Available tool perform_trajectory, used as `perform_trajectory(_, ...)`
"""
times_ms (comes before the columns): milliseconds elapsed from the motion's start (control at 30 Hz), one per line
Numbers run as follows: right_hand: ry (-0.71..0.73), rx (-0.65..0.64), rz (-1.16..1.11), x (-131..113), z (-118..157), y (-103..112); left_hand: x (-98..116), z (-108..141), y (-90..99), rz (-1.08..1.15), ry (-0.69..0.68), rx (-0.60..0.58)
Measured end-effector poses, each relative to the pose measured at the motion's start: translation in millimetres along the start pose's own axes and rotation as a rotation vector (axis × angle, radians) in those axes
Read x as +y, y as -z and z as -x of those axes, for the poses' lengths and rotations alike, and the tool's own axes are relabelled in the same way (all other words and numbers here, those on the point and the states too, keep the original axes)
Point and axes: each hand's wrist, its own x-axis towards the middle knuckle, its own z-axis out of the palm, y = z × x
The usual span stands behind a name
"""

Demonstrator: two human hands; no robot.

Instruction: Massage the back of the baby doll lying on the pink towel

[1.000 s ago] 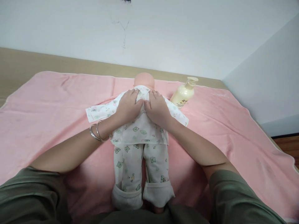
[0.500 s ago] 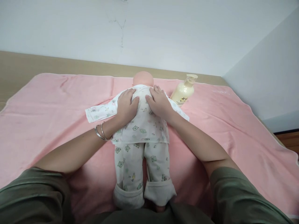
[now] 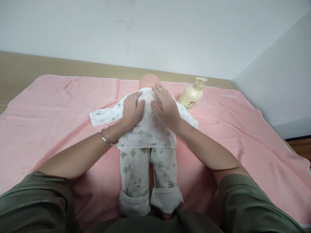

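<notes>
A baby doll (image 3: pixel 149 81) in white pyjamas lies stretched out, its bald head pointing away from me; no facial features show. Its printed shirt (image 3: pixel 145 134) and matching trousers (image 3: pixel 136 170) with turned-up cuffs cover the body. My left hand (image 3: pixel 133 109) rests on the doll's upper back near the left shoulder, fingers extended and thumb apart. On the other side, my right hand (image 3: pixel 166 108) is tilted over the right shoulder area, fingers stretched out, thumb towards the middle of the back. Whether its palm touches the cloth is hidden. Neither hand holds anything.
A pale yellow pump bottle (image 3: pixel 193 94) stands to the right of the doll's shoulder, behind its sleeve. Beneath everything lies a pink cloth (image 3: pixel 60 113) over a wooden surface (image 3: pixel 80 66). A white wall (image 3: pixel 182 38) rises behind.
My right hand has turned up onto its edge, its fingers lifting a little off the doll's shoulder. My left hand and the doll keep their places.
</notes>
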Motion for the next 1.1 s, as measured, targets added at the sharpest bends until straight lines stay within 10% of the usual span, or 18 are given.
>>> perform_trajectory(267, -0.056, -0.133, 0.024, 2, -3, -6, -1, 0, -1.3, -0.013, -0.011, 0.009)
perform_trajectory(467, 0.047, 0.050, -0.038, 9, -4, -4, 4, 1, 0.9, -0.076, 0.022, -0.013)
perform_trajectory(733, -0.034, -0.160, -0.029, 20, -7, -14, 8, 4, 3.0, -0.112, 0.033, -0.038)
perform_trajectory(933, -0.195, -0.329, 0.184, -11, 8, 18, 8, 1, 5.8, -0.128, 0.022, -0.049)
perform_trajectory(1100, -0.039, -0.477, 0.222, -35, 24, 66, -3, -5, 9.8, -0.090, 0.063, 0.012)
